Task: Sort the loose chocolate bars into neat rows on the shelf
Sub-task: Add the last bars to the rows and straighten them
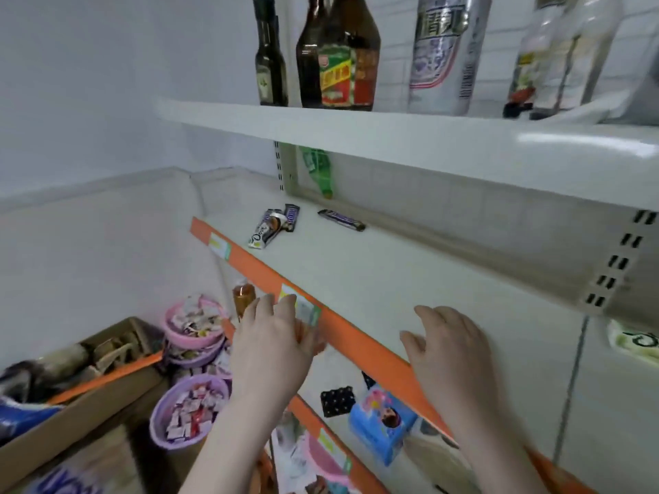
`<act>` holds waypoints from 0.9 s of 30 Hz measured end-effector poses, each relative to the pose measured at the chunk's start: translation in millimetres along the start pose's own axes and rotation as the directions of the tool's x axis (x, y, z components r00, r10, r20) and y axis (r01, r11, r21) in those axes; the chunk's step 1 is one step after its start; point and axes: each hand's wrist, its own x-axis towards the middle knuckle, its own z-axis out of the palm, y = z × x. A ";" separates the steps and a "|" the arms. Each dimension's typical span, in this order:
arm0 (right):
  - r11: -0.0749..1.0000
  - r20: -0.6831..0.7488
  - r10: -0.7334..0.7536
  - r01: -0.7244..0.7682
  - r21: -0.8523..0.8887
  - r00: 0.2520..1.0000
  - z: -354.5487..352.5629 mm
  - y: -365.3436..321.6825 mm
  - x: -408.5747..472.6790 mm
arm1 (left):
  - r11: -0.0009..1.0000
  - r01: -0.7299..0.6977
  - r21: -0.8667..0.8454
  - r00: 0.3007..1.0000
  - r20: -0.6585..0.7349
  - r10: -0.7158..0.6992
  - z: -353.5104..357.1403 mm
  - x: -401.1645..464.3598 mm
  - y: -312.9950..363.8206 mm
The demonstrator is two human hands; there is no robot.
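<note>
A white shelf (410, 276) with an orange front strip holds a few loose chocolate bars at its far left end. A white Dove bar (264, 232) lies against a dark bar (290, 217) in a small heap. A second dark bar (341, 220) lies alone to their right, near the back panel. My left hand (274, 336) hovers at the orange strip with relaxed fingers and holds nothing. My right hand (453, 347) reaches over the shelf's front edge, fingers loosely bent, and is empty too.
Bottles (337, 55) stand on the shelf above. A green bottle (319, 171) lies at the back. Pink and purple baskets of sweets (189, 408) and a cardboard box (89, 390) sit lower left. A blue packet (383, 422) lies on the shelf below.
</note>
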 end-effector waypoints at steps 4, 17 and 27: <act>0.999 0.046 -0.029 0.028 0.020 0.998 30.2 -38.4 81.3 | 0.999 0.040 -0.007 0.999 0.006 -0.040 3.1 83.4 -32.9; 0.996 0.114 -0.024 0.033 -0.078 0.993 116.8 -112.6 247.0 | 0.994 0.100 -0.032 0.987 0.127 -0.095 78.4 286.0 -103.3; 0.971 0.253 0.162 -0.108 -0.214 0.954 164.1 -148.4 341.7 | 0.960 0.129 -0.250 0.930 0.366 -0.030 92.9 369.6 -128.1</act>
